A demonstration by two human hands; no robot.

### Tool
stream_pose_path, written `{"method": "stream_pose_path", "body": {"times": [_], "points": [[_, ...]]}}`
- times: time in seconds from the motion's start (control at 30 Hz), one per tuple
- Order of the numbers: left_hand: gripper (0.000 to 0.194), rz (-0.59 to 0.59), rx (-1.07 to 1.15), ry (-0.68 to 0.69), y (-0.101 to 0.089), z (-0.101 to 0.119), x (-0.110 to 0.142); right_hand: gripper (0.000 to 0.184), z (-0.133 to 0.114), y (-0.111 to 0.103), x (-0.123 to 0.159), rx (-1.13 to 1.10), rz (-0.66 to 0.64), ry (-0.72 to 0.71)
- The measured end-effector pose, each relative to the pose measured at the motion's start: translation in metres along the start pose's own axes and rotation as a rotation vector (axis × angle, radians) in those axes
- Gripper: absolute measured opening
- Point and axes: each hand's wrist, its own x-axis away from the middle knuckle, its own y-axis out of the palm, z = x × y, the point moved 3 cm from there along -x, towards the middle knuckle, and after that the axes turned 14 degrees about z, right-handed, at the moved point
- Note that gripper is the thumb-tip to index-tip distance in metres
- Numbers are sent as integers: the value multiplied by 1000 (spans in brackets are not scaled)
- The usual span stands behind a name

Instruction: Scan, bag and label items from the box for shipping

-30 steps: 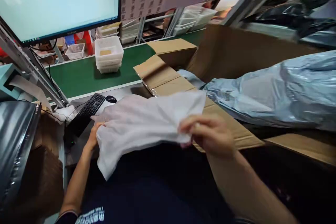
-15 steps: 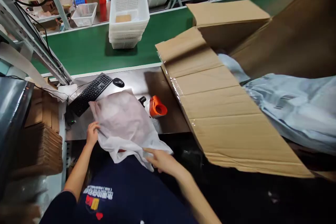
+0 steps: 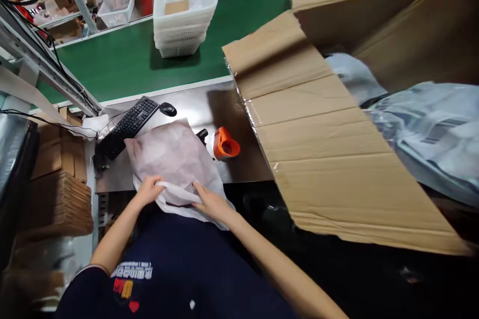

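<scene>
A white, slightly see-through bag (image 3: 175,154) with something pinkish inside lies at the front edge of the metal table (image 3: 247,169). Its near edge is gathered in folds. My left hand (image 3: 149,189) grips that edge on the left, fingers closed on the material. On the right, my right hand (image 3: 211,203) pinches the same edge, thumb on top. What the bag contains cannot be made out. Just past the bag lie an orange tape dispenser-like object (image 3: 226,143) and a black handle (image 3: 202,134), partly hidden.
A black keyboard (image 3: 129,127) and mouse (image 3: 168,109) sit behind the bag. A large open carton (image 3: 318,144) holding plastic-wrapped packages (image 3: 441,129) fills the right side. White baskets (image 3: 183,15) are stacked on the green belt (image 3: 116,62). Folded cardboard (image 3: 73,204) stands at left.
My left hand has moved right and inward from the bag's left side to its near edge. My right hand has shifted slightly up and left. The bag's opening is drawn narrower.
</scene>
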Motion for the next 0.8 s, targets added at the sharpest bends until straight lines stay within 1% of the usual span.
{"method": "stream_pose_path", "body": {"times": [0.07,0.1,0.13,0.17,0.23,0.27,0.3,0.33,0.37,0.43,0.5,0.53,0.63,0.7,0.73,0.77,0.8], "points": [[24,95,33,0,-22,7,-25,42,-4,-24,-20,-67,-2,-48],[24,153,53,-6,-32,10,-36,34,-7,-43,-29,-134,33,-85],[23,216,91,-18,-41,14,-44,28,-12,-64,-38,-207,103,-126],[21,266,150,-39,-47,18,-49,25,-17,-88,-45,-279,215,-162],[16,343,305,-86,-57,30,-51,26,-34,-136,-51,-365,484,-229],[14,381,365,-98,-62,37,-48,28,-45,-157,-50,-367,599,-266],[13,429,385,-88,-68,46,-44,28,-58,-175,-48,-351,686,-307],[12,490,349,-47,-76,56,-39,28,-72,-191,-45,-329,747,-350],[11,575,277,25,-85,67,-33,25,-87,-204,-42,-308,787,-392],[9,747,101,208,-104,93,-22,19,-113,-225,-34,-277,826,-461],[9,845,17,346,-118,118,-17,15,-130,-240,-25,-249,853,-500],[10,867,34,381,-122,129,-17,14,-135,-246,-19,-235,874,-505],[13,910,175,410,-125,158,-24,18,-137,-254,6,-218,959,-472],[15,957,250,424,-123,171,-31,22,-137,-246,24,-248,976,-490],[19,963,267,423,-122,176,-34,22,-138,-236,31,-269,939,-539],[22,946,275,412,-120,180,-36,22,-142,-224,36,-282,862,-608],[24,906,281,393,-119,182,-38,22,-147,-208,36,-285,748,-680]]}}
